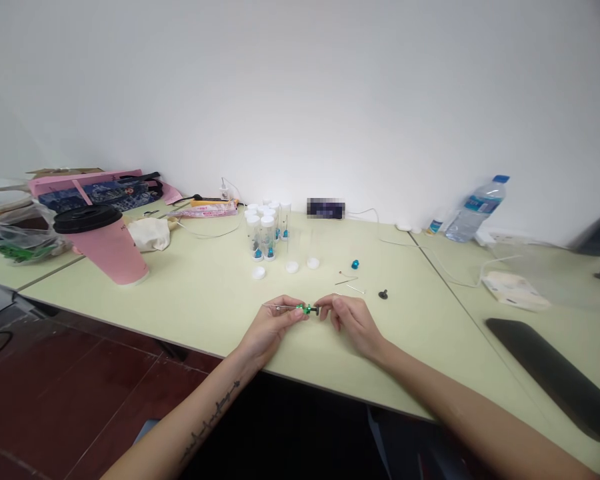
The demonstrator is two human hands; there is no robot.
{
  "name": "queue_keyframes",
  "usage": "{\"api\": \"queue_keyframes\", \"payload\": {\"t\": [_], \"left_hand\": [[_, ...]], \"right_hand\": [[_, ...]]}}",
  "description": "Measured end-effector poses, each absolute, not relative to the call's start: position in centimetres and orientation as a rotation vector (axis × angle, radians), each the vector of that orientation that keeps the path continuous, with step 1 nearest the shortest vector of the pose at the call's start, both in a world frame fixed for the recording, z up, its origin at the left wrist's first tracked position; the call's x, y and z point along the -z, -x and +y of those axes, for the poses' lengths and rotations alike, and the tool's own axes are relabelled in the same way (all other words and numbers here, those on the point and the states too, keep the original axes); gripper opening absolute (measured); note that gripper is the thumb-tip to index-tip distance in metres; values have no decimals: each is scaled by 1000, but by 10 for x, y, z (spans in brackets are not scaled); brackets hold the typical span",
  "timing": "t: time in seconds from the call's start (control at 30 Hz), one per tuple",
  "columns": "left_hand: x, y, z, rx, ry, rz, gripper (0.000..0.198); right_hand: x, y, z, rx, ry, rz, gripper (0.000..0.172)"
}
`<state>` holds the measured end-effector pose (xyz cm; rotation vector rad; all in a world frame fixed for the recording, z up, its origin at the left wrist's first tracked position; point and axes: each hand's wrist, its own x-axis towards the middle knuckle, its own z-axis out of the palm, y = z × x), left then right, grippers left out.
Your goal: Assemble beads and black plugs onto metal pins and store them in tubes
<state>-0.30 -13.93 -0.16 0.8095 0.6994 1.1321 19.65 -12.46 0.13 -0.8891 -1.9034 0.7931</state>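
Head view: left hand low on the pale green table, fingertips pinched on a thin metal pin with a small green piece at its right end; right hand just beside, fingertips pinched on the dark end of that same green piece, so both hands joined at it near the table's front edge, between the two wrists. Behind the hands, a cluster of clear vials with white caps, some with blue parts inside, and three loose white caps on the table in front of them. To the right of those, a small blue piece, two loose pins and a small black piece. Farther left, a pink cup with a black lid; far right, a water bottle near the wall
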Motion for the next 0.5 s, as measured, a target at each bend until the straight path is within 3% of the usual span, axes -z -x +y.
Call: {"api": "queue_keyframes", "payload": {"t": [0.5], "left_hand": [[3,3,-139,-1135,-803,702,24]], "right_hand": [[-1,-196,-124,-819,851,-1886,43]]}}
